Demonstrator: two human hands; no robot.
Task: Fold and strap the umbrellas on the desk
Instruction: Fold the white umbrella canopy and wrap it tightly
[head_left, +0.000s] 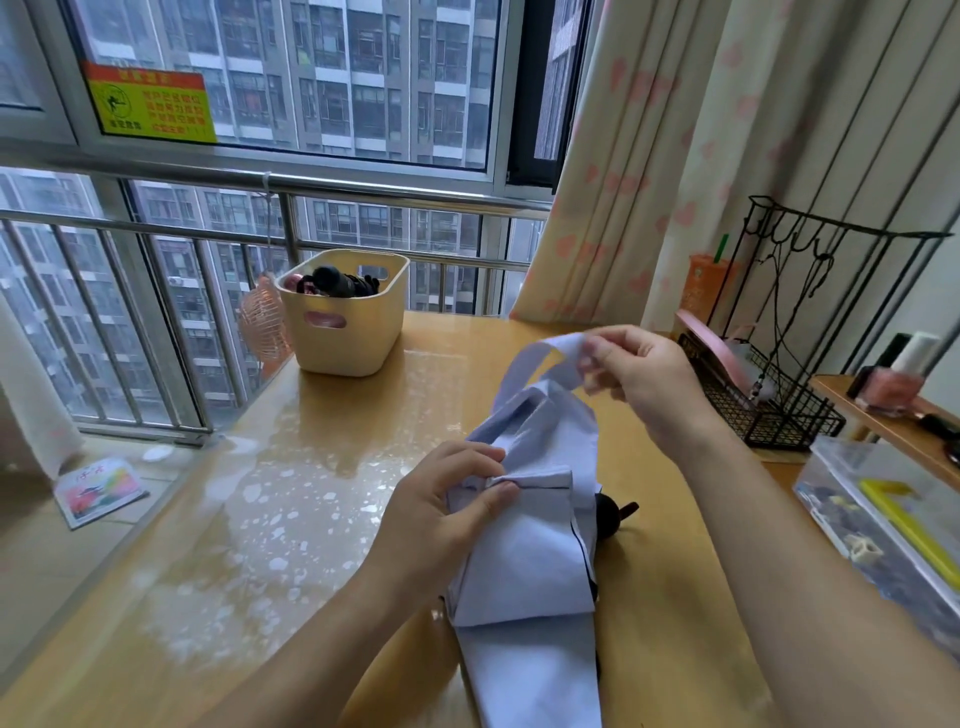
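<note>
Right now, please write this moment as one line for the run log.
step: strapping | left hand: pinches folded lilac umbrella | right hand: holds strap raised | basket: far side of desk

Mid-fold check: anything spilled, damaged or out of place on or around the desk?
A colourful booklet lies on the floor by the window, left of the desk, tilted. The desk's glossy top shows whitish blotches; spill or marks under the cover, I cannot tell. The lavender umbrella looks undamaged.

left grip (441, 512) holds umbrella (530, 564), right grip (647, 382) — strap (548, 358)
</note>
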